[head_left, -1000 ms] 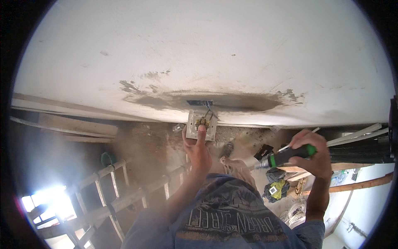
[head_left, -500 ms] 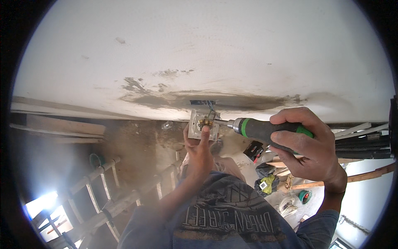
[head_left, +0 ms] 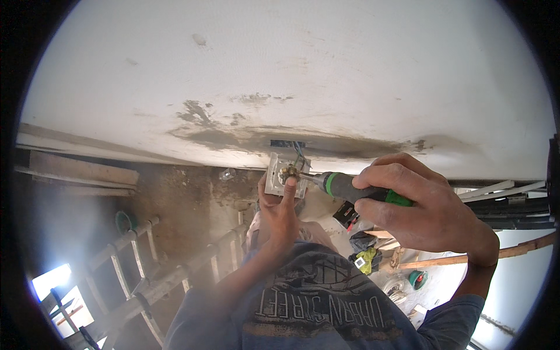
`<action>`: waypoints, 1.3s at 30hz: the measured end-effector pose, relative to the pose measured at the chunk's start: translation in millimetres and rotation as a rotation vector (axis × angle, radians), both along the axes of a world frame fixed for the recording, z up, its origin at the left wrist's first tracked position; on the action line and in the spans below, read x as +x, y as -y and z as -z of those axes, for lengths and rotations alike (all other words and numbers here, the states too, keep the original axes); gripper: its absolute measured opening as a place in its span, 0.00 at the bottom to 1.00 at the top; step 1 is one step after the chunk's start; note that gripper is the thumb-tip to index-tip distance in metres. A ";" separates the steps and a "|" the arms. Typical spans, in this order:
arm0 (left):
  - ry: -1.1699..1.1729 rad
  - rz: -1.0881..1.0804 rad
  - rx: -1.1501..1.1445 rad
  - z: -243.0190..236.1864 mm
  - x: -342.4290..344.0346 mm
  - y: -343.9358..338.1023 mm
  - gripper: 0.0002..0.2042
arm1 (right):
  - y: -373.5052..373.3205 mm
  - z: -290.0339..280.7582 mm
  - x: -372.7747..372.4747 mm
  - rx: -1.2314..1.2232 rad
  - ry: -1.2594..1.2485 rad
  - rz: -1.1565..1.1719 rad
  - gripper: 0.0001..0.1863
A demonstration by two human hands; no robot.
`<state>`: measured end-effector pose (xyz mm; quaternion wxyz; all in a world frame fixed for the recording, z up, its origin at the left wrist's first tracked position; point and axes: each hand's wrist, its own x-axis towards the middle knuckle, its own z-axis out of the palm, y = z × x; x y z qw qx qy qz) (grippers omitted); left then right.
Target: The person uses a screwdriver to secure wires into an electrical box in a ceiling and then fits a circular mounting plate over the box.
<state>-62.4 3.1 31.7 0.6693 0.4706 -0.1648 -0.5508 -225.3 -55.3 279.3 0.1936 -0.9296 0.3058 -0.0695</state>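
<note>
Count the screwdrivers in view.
1: the black-and-green screwdriver in the right hand, its tip at the white electrical faceplate in the left hand. Others may be hidden.

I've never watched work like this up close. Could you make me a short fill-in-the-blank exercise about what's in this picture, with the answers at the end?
1. The white plate is held by the person's ____.
2. The right hand grips a screwdriver whose handle is black and ____.
3. Wires run to the plate from a rectangular opening in the ____.

Missing words: left hand; green; wall.
</note>
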 end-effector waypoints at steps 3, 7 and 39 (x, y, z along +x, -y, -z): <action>-0.008 -0.010 0.010 -1.6 0.3 0.1 0.27 | 3.4 -1.9 3.8 0.027 -0.034 -0.042 0.17; -0.002 -0.002 0.045 -5.8 0.6 0.4 0.26 | 7.2 -9.7 9.0 -0.024 -0.112 -0.127 0.16; -0.052 0.004 0.045 -10.3 11.4 1.3 0.27 | 37.9 -29.5 43.8 -0.023 -0.190 -0.173 0.14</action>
